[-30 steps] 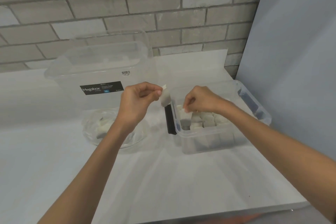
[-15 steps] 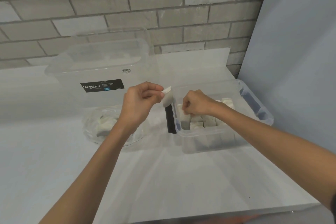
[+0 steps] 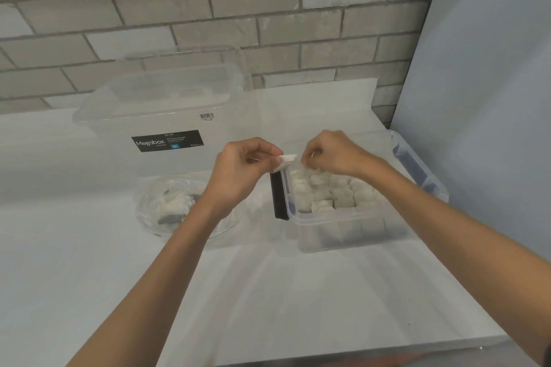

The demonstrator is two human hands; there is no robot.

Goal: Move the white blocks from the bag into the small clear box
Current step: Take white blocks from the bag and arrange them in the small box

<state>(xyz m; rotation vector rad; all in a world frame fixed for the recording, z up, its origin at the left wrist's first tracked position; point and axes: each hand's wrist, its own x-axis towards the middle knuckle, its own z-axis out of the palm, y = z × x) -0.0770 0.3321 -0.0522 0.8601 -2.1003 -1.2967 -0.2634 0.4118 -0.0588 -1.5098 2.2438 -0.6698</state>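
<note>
Since half a second back, your right hand [image 3: 331, 155] has come up off the packed white foam blocks [image 3: 328, 194] and now sits above the small clear plastic box [image 3: 351, 237], fingertips up by the block your other hand is holding. Your left hand [image 3: 247, 167] has drifted a bit toward the box too.

Left hand: fingers curled, thumb and forefinger pinching one white foam block [image 3: 286, 159] by its end, right over the box's rim at about its 10 o'clock corner, above the black side latch [image 3: 278, 197]. The wrist's bent and the forearm runs back toward 7 o'clock.

Right hand: knuckles up, fingers curled down tight, tips just beside that pinched block. I honestly can't tell if they're touching it or gripping anything. The forearm comes in from 4 o'clock across the box's near edge.

The box is packed with blocks in rows. The crumpled clear plastic bag [image 3: 161, 202] with a few blocks left in it lies at the box's 9 o'clock on the white table [image 3: 268, 292]. The big clear storage tub [image 3: 167, 98] with the black Megabox label [image 3: 167, 142] stands at 11 o'clock, against the grey brick wall [image 3: 208, 9].
</note>
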